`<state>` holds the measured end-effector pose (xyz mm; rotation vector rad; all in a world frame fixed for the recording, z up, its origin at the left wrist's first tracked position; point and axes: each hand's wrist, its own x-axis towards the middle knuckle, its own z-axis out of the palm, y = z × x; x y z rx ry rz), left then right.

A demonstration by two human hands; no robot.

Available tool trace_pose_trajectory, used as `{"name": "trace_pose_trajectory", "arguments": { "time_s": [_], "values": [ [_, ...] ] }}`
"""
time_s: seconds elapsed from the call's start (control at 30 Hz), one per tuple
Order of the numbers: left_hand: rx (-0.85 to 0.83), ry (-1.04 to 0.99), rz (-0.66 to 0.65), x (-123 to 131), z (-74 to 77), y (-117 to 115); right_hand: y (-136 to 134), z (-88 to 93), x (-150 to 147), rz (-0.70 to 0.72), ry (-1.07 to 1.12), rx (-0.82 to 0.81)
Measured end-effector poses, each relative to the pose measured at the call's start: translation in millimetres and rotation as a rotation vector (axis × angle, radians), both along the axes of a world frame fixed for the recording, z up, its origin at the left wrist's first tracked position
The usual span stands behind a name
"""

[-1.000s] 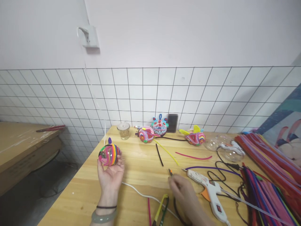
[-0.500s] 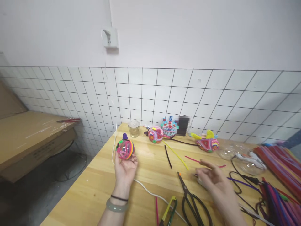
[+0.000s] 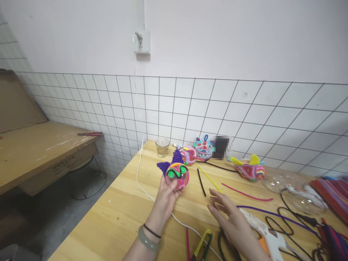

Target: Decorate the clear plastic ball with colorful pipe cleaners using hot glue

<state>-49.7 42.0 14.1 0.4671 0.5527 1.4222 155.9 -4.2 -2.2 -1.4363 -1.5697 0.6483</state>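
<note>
My left hand [image 3: 166, 197] is closed around a clear ball ornament [image 3: 178, 176] wrapped in coloured pipe cleaners. It has two purple pointed ears, green patches and a pink spot, and its decorated side faces me. Fingers apart, my right hand [image 3: 231, 219] hovers over the scissors [image 3: 228, 243], hiding most of them, and holds nothing. A white glue gun [image 3: 262, 228] with an orange trigger lies just right of that hand, partly covered by it. Yellow-and-green-handled cutters [image 3: 201, 244] rest near the front edge.
Decorated ornaments [image 3: 250, 170] stand along the back with a glass of liquid [image 3: 162, 148]. Loose pipe cleaners [image 3: 247, 193], a white cable [image 3: 144, 190] and clear plastic balls [image 3: 280, 181] lie about. Bundled pipe cleaners [image 3: 330, 197] are at the right; a cardboard-covered surface [image 3: 49, 148] is left.
My left hand has moved right and turned the ornament, so its ears and patterned side show. The right hand has shifted left and spread its fingers; the glue gun now shows beside it.
</note>
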Motion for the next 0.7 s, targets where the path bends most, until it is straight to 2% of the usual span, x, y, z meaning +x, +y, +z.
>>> {"name": "trace_pose_trajectory", "arguments": {
  "time_s": [0.17, 0.3, 0.47, 0.7],
  "values": [
    [0.112, 0.075, -0.071, 5, 1.9, -6, 5, 16.6, -16, 0.077, -0.001, -0.005],
    [0.138, 0.091, -0.145, 7, -0.8, -7, 9, 25.7, -29, 0.107, 0.027, -0.014],
    [0.152, 0.109, -0.172, 7, -5.0, -7, 16, 24.0, -32, 0.119, 0.059, 0.032],
    [0.108, 0.103, -0.180, 9, -1.3, -9, 17, 21.6, -26, 0.142, -0.034, 0.105]
  ]
}}
